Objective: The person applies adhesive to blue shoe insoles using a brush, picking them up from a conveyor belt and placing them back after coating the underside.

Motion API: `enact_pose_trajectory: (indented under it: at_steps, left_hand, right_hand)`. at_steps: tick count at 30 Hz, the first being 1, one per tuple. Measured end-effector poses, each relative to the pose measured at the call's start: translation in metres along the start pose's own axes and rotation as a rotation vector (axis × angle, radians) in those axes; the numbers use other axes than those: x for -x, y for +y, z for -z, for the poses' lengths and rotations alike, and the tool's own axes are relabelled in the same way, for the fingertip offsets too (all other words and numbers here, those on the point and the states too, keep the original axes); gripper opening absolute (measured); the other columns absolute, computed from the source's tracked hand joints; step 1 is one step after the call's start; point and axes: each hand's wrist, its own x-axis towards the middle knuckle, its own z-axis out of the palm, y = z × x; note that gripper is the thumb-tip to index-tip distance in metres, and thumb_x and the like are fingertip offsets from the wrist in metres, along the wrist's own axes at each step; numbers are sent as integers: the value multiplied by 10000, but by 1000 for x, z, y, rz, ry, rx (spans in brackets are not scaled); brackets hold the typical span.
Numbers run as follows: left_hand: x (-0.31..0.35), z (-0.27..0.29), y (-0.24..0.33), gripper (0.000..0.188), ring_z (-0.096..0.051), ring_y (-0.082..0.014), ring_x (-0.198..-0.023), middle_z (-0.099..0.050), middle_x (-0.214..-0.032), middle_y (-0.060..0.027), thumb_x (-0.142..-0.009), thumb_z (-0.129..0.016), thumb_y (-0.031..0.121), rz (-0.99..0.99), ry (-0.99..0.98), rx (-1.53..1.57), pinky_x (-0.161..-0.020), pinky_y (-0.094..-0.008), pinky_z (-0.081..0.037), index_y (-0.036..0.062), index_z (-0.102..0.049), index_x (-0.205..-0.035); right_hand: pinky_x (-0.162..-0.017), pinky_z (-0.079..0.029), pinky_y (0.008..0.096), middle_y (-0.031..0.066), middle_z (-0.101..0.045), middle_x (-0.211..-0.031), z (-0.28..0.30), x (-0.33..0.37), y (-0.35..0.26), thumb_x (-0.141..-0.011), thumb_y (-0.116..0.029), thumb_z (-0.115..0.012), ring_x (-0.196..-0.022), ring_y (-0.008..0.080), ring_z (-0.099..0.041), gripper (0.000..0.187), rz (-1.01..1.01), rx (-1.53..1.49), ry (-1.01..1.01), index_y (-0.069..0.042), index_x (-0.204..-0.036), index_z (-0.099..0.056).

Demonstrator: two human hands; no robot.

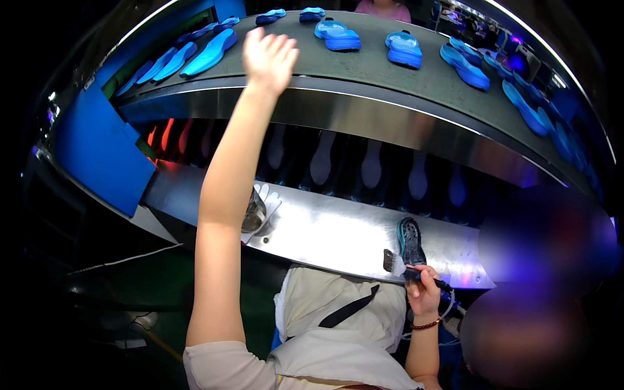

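My left hand is stretched far forward over the upper conveyor, fingers apart with nothing visible in them. To its left lies a long bright-blue shoe sole; beyond it, toward the far side, is another blue sole. Near my lap, my right hand is closed round the dark handle of a brush, whose flat bristle head points left. Just past the brush a black sole with a teal edge rests on the metal ledge, its near end partly covered by the brush and hand.
Several blue soles are spread along the dark belt. Lower down, pale soles stand in a row behind the shiny metal ledge. A metal cup sits by my left forearm. Someone in pink is across the belt.
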Motion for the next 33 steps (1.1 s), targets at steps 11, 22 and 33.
enact_pose_trajectory:
  at_steps: [11,22,33]
  left_hand:
    - [-37,-59,-95,754,-189,-304,-1296,-240,-1400,-109,-741,-556,449,-71,-8,-2046,-1036,-456,-153,163,-242,-1364]
    - [-48,-59,-92,577,-346,-260,-1176,-431,-1258,-67,-755,-572,420,-141,-20,-2142,-924,-386,-301,124,-441,-1233]
    - [44,-65,-71,295,-448,-256,-1012,-596,-929,-74,-714,-625,361,-714,-238,-1306,-874,-397,-317,69,-589,-736]
  right_hand:
    - [-566,-428,259,193,-626,-914,4,6,-3,-848,-143,-482,-496,133,-489,219,-61,-72,1,16,-985,-543]
    - [-523,-382,248,147,-633,-898,0,5,-2,-854,-143,-461,-524,144,-482,220,-48,-109,-33,10,-978,-558]
    - [-521,-342,255,76,-600,-797,23,10,-1,-854,-182,-469,-528,131,-464,239,-23,-163,49,-11,-987,-570]
